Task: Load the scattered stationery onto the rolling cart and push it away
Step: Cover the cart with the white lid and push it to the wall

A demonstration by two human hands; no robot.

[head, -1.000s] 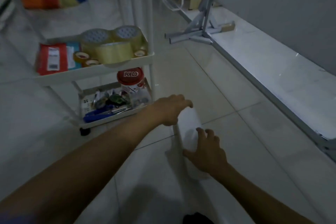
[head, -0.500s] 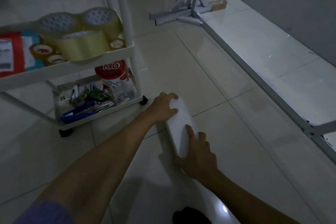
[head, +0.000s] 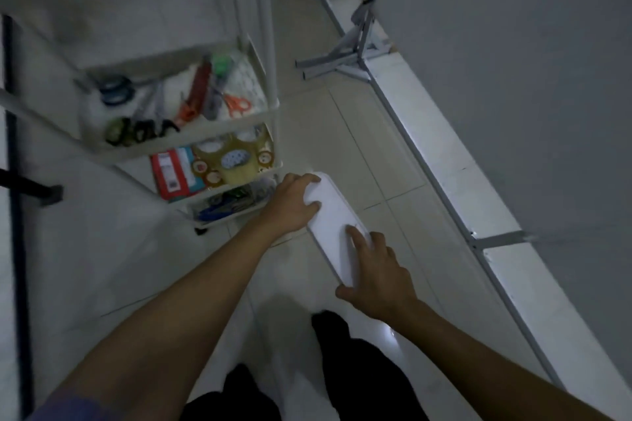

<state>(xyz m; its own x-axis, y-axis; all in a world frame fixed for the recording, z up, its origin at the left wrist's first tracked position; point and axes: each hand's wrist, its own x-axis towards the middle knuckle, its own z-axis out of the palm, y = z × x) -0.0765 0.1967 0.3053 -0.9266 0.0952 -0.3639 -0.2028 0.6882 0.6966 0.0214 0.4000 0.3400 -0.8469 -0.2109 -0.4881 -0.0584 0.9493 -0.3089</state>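
Observation:
A long white flat pack (head: pixel 333 222), perhaps a ream of paper, is held above the tiled floor between both hands. My left hand (head: pixel 294 203) grips its far end and my right hand (head: pixel 374 278) grips its near end. Just left of it stands the white three-tier rolling cart (head: pixel 273 106). The top tier holds scissors (head: pixel 236 104), tape rolls and pens. The middle tier holds clear packing tape rolls (head: pixel 236 157) and a red packet (head: pixel 169 174). The bottom tier (head: pixel 232 203) holds small clips and a blue tool.
A grey wall with a white raised ledge (head: pixel 455 181) runs along the right. A grey metal stand (head: pixel 345 58) lies on the floor beyond the cart. A black post (head: pixel 15 181) stands at the far left. My dark trousers (head: pixel 342 369) show below.
The view has risen and tilted down, so the cart's top tier now shows from above. Both hands have lifted the white pack off the floor, close to the cart's right side.

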